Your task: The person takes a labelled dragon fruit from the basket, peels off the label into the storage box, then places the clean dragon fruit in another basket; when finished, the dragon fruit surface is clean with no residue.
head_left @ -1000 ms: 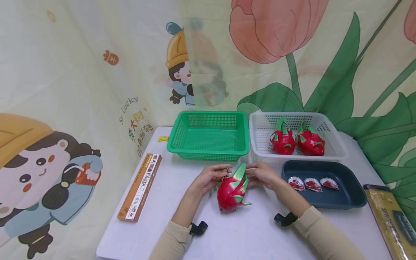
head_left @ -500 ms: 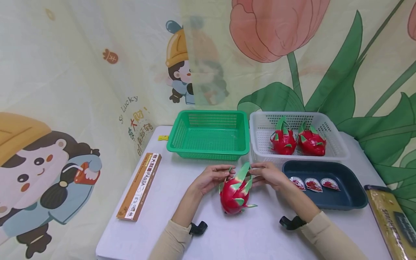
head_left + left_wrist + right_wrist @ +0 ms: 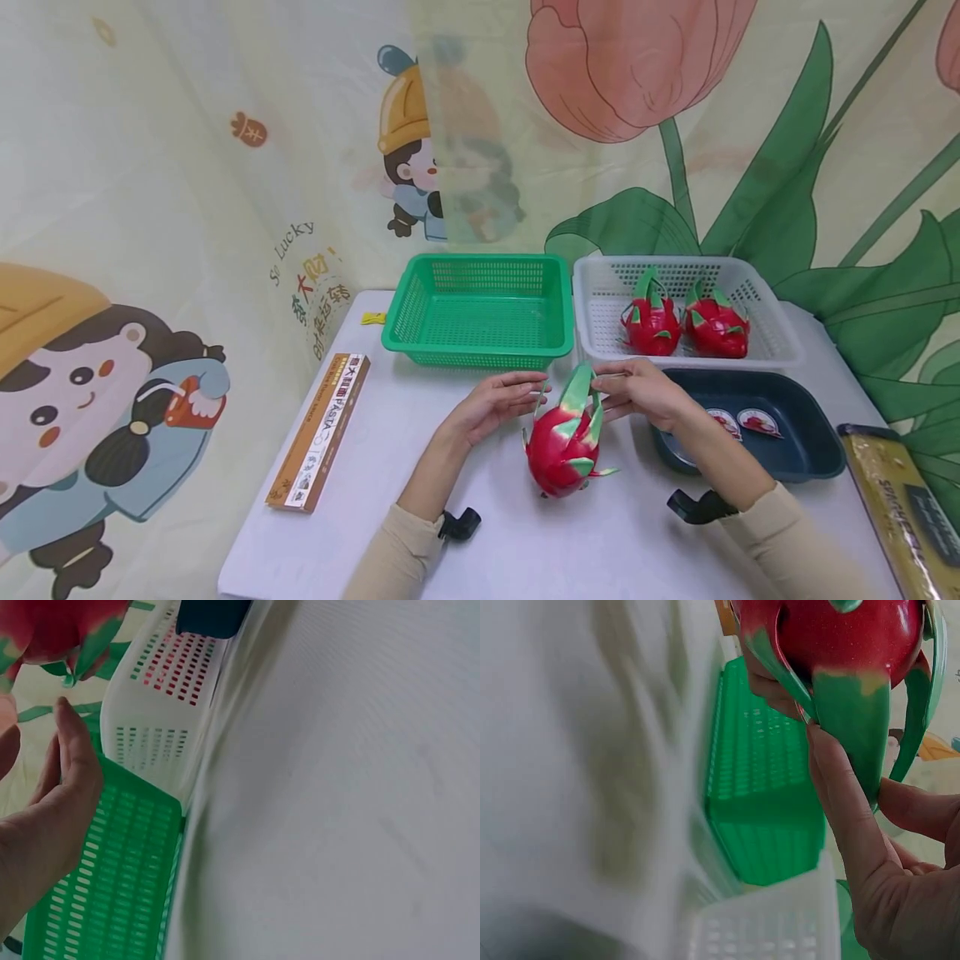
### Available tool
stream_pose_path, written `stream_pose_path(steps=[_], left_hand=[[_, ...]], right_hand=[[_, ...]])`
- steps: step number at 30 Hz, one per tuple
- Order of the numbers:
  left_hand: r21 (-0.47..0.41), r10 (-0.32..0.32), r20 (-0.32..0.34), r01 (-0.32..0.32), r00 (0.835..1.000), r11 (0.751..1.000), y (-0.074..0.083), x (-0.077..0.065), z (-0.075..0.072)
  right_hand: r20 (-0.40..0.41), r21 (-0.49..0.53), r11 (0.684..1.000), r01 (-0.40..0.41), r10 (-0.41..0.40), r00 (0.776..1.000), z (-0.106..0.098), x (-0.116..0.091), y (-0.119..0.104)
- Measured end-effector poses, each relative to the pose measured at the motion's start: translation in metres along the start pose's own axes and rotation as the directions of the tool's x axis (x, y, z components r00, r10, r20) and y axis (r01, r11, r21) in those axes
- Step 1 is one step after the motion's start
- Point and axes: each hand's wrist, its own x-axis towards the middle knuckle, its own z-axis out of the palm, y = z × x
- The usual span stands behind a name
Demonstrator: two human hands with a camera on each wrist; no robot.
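Observation:
A red dragon fruit point(image 3: 564, 454) with green leaf tips is held over the white table, its long green leaves pointing away from me. My right hand point(image 3: 648, 392) pinches one of these leaves; the right wrist view shows thumb and fingers at the green leaf point(image 3: 853, 724). On the fruit's other side is my left hand point(image 3: 498, 408), fingers loosely extended. In the left wrist view, the left fingertips point(image 3: 66, 712) show a small gap from the fruit point(image 3: 64, 630).
Behind stand a green basket point(image 3: 480, 352) and a white basket point(image 3: 690, 363) holding two dragon fruits point(image 3: 716, 327). A dark blue tray point(image 3: 817, 462) with round stickers point(image 3: 759, 422) lies under my right forearm. A pasta box point(image 3: 318, 433) lies left, a spaghetti pack point(image 3: 900, 500) right.
The dragon fruit has moved right together with my right hand. My left hand has followed only slightly, and its fingers have straightened. The right forearm now covers part of the stickers.

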Motion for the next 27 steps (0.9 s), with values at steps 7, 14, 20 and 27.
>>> stream_pose_path(steps=[7, 14, 20, 27], left_hand=[[-0.066, -0.009, 0.041, 0.012, 0.999, 0.998, 0.008, 0.013, 0.011], [-0.165, -0.040, 0.013, 0.041, 0.999, 0.986, 0.011, 0.025, 0.026], [-0.269, -0.079, -0.017, 0.071, 0.997, 0.960, 0.007, 0.038, 0.039], [-0.347, -0.112, -0.065, 0.083, 0.992, 0.934, 0.003, 0.054, 0.052]], right_hand=[[-0.055, -0.027, 1.000, 0.010, -0.011, 0.998, -0.032, -0.005, -0.029], [-0.124, -0.046, 0.999, -0.014, 0.009, 0.992, -0.070, 0.002, -0.055], [-0.170, -0.093, 0.995, -0.028, 0.012, 0.985, -0.096, 0.018, -0.072], [-0.201, -0.129, 0.990, -0.065, 0.039, 0.979, -0.119, 0.041, -0.087]])
